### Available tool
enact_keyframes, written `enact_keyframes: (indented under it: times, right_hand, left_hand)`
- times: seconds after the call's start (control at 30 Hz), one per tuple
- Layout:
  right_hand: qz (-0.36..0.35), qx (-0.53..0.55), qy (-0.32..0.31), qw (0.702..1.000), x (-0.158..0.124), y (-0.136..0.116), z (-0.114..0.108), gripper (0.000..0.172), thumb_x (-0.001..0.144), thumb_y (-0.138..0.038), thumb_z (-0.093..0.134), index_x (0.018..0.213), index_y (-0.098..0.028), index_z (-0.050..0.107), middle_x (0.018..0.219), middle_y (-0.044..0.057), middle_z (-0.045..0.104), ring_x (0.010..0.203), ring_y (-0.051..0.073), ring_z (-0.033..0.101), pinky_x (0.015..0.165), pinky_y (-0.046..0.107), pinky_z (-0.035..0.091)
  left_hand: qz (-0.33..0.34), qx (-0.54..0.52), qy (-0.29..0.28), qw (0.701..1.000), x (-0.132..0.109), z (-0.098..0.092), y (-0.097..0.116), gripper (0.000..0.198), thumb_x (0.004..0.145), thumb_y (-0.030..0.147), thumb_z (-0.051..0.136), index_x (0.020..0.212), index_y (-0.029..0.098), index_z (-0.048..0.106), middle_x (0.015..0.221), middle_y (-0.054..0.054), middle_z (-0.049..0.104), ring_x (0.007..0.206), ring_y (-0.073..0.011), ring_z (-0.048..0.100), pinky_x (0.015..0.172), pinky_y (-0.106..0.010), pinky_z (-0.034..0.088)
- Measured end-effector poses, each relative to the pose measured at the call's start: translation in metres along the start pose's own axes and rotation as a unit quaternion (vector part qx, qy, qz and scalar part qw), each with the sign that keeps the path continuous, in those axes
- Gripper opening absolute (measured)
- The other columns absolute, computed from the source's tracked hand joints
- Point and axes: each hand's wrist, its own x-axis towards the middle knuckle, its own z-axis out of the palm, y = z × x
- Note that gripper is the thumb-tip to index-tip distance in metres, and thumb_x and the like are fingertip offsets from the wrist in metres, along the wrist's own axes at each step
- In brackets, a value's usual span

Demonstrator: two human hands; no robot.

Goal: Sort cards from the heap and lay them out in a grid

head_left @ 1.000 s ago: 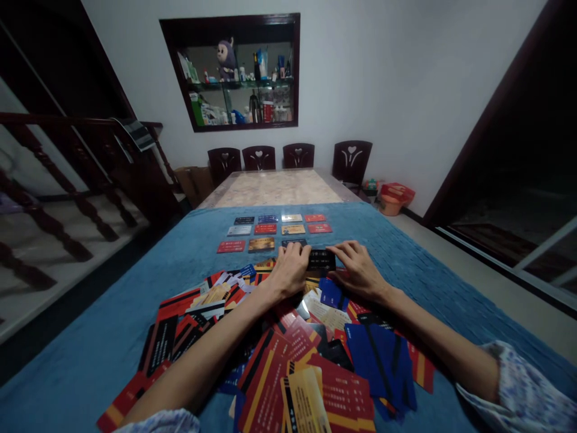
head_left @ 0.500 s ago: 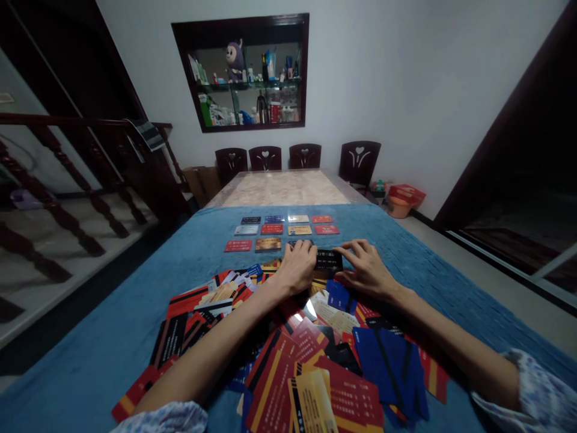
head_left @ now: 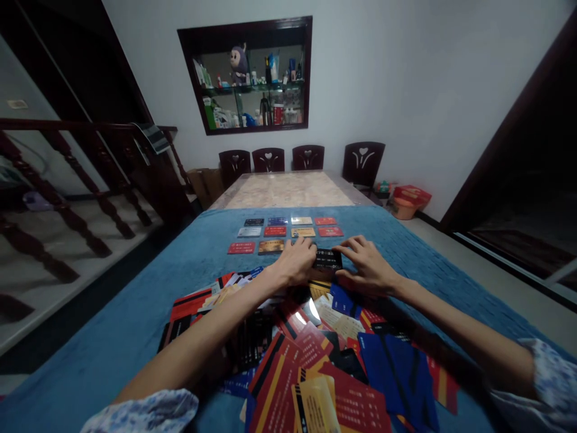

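A black card (head_left: 329, 259) with pale print is held upright-ish at the far edge of a loose pile of cards (head_left: 279, 373). My left hand (head_left: 294, 263) grips its left end, fingers bent and partly covering it. At the other end, the thumb and fingertips of my right hand (head_left: 367, 266) close on the right edge. Beyond my hands lie several cards in rows, among them a red card (head_left: 241, 248) and a gold card (head_left: 271, 246). A dark card just behind my left fingers is mostly hidden.
A blue cloth (head_left: 180, 258) covers the near part of the table, and the marble top (head_left: 293, 189) shows past it. Dark chairs (head_left: 363, 163) stand at the far end. To the left runs a wooden railing (head_left: 81, 210); an orange bin (head_left: 404, 206) sits on the floor at right.
The whole view has shifted slightly to the right. Both hands stay at the black card, my right fingertips a little closer over its right edge. My left forearm has swung slightly lower.
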Motion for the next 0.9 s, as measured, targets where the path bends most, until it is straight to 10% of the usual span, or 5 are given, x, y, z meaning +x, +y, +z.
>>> enact_keyframes:
  times: [0.9]
  right_hand:
    - [-0.034,0.034,-0.085,0.995,0.102,-0.019,0.013,0.051,0.083,-0.046,0.068,0.126,-0.021,0.063,0.119,0.014,0.061,0.109,0.031,0.047,0.081,0.040,0.041]
  left_hand:
    - [-0.045,-0.031,-0.027,0.998,-0.014,-0.009,-0.090,0.043,0.083,0.025,0.059,0.125,0.021,0.055,0.125,-0.013,0.055,0.117,-0.0309,0.047,0.095,-0.047,0.042]
